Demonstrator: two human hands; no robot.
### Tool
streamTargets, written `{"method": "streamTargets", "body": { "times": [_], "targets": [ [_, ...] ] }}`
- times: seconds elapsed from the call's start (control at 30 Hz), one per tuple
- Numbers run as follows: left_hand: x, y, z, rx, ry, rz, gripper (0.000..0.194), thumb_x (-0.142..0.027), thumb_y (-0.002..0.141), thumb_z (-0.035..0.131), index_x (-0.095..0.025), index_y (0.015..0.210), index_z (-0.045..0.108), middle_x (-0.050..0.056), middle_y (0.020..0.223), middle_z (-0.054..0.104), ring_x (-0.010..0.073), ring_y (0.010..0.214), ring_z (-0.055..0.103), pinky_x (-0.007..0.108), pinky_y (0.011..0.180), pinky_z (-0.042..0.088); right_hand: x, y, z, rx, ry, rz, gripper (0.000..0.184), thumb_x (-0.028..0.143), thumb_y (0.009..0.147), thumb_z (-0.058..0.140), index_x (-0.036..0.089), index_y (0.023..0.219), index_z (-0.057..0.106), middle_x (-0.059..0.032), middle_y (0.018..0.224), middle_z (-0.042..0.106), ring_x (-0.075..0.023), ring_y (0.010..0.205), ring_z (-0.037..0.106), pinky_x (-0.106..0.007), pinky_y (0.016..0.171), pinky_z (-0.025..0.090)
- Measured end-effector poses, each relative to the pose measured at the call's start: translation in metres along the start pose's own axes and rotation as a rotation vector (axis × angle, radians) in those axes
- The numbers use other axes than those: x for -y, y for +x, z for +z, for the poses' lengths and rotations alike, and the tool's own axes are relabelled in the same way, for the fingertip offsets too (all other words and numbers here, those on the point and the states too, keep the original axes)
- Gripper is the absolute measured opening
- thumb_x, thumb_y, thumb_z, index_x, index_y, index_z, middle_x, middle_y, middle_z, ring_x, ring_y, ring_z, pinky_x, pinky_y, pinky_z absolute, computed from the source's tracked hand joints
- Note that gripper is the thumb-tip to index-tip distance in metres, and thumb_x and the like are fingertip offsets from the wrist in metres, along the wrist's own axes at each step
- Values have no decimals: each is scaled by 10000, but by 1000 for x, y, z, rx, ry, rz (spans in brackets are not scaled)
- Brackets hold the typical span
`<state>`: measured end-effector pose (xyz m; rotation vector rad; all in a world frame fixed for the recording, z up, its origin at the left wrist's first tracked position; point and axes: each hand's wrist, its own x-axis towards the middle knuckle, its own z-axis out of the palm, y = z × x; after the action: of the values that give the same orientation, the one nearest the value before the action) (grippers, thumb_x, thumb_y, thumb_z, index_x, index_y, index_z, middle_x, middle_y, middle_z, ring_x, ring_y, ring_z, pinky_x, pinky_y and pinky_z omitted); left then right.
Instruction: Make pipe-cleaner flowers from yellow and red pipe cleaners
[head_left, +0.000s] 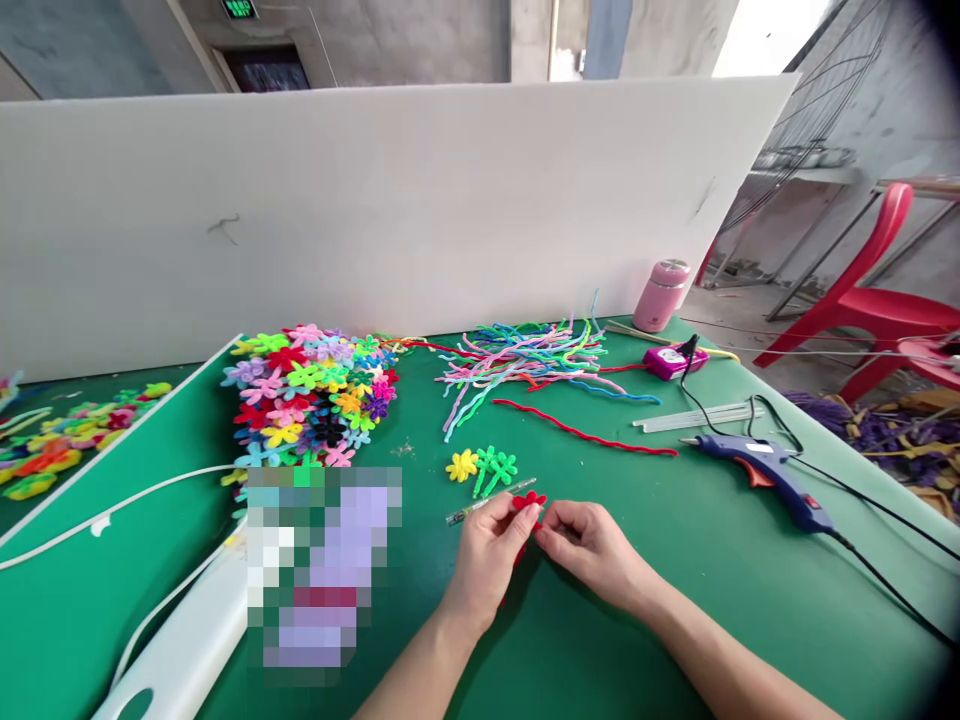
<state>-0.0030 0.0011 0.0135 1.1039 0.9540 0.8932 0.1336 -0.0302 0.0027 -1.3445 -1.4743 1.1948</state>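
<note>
Between my two hands is a red pipe-cleaner flower (531, 499), partly hidden by the fingers. My left hand (491, 555) pinches it, and some red stem shows below that hand. The fingers of my right hand (589, 545) are pinched together at the flower's right edge. Just beyond my hands lie a yellow flower (462, 465) and green flower pieces (495, 468). A thin clear pen-like stick (459, 517) rests beside my left hand. Farther off, a single red pipe cleaner (585, 430) lies across the table.
A heap of colourful finished flowers (307, 395) stands at left, near a white appliance (187, 630). Loose pipe cleaners (525, 360) are piled at the back. To the right are a blue glue gun (765, 465) with its cord, glue sticks (697, 417), a magenta box (675, 362) and a pink flask (660, 296).
</note>
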Motion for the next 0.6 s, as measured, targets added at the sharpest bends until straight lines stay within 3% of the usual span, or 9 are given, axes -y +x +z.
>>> {"method": "streamTargets", "body": {
  "times": [0.23,0.4,0.6],
  "targets": [
    [2,4,6,-62,1,-14,195,-321,705,651,-126,691,652,-31,529,545,72,478,431,189,463,319,-7,2,-2,-8,44,27,313,436,797,498,146,679,495,39,571,409,-80,498,302,-209,443,234],
    [0,4,3,-36,-12,-2,192,-308,692,664,-122,658,633,-30,516,543,67,453,449,192,470,345,-6,4,-7,55,59,33,351,484,799,491,152,686,492,61,522,373,-64,433,264,-205,398,188],
    [6,11,-1,-4,-77,27,235,-341,690,665,-129,631,582,-46,477,503,60,425,421,180,422,314,0,10,-17,117,60,-20,337,467,797,516,161,662,479,68,512,369,-66,444,304,-203,410,215]
  ]
}}
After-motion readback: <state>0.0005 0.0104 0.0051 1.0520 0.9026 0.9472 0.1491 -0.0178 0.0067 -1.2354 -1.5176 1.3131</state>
